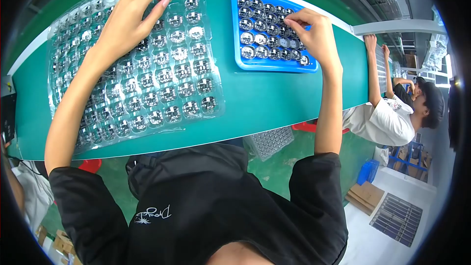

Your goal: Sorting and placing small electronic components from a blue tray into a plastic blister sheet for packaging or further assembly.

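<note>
Green table (pixel 260 100), clear tray (pixel 216 91) ten o'clock, blue tray (pixel 272 66) one
Your left hand (pixel 131 17) half-curled, right hand (pixel 315 34) pinched; any hold unclear

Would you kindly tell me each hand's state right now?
Left hand: fingers bent over the clear tray; any hold cannot be told.
Right hand: fingertips close together over the blue tray; any hold cannot be told.

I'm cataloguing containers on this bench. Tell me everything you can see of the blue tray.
The blue tray is shallow and rectangular, with rounded corners and a raised rim, apparently plastic. It lies flat on the green tabletop, right of the clear blister tray. Rows of round dark-and-silver components sit in it. The right hand is over its right side; whether it touches the tray is unclear.
</note>
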A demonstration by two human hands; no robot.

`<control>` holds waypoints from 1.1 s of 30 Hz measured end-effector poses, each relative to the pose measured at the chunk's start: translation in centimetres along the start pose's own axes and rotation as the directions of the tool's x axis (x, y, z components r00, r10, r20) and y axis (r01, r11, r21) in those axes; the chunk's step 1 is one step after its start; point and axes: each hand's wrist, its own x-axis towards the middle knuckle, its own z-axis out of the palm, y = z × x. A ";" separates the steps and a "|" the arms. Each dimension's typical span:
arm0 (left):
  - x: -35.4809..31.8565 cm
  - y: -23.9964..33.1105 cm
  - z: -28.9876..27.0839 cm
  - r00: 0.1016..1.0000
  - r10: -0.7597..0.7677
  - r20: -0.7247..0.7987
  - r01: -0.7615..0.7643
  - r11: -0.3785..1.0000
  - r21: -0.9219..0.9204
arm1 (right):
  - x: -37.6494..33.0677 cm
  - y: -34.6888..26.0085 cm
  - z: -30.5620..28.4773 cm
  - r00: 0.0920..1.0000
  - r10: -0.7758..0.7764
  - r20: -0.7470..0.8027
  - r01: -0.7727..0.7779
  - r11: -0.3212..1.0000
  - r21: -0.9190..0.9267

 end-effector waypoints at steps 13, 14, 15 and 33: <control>0.0 -0.2 0.0 1.000 -0.004 0.006 0.004 1.000 0.004 | 0.3 0.1 0.2 1.000 -0.005 0.018 0.006 1.000 -0.010; 0.0 -0.4 0.0 1.000 -0.004 0.007 0.004 1.000 0.005 | 0.4 0.0 0.2 1.000 -0.006 0.017 0.006 1.000 -0.009; -0.1 -0.5 -0.2 1.000 0.000 0.003 0.000 1.000 0.009 | 0.6 -0.2 0.3 0.999 0.010 0.034 -0.009 1.000 -0.005; -2.6 -4.1 -8.8 0.946 -0.206 0.250 0.214 0.977 -0.002 | 7.6 -11.0 4.1 0.952 -0.301 0.062 0.285 0.939 0.190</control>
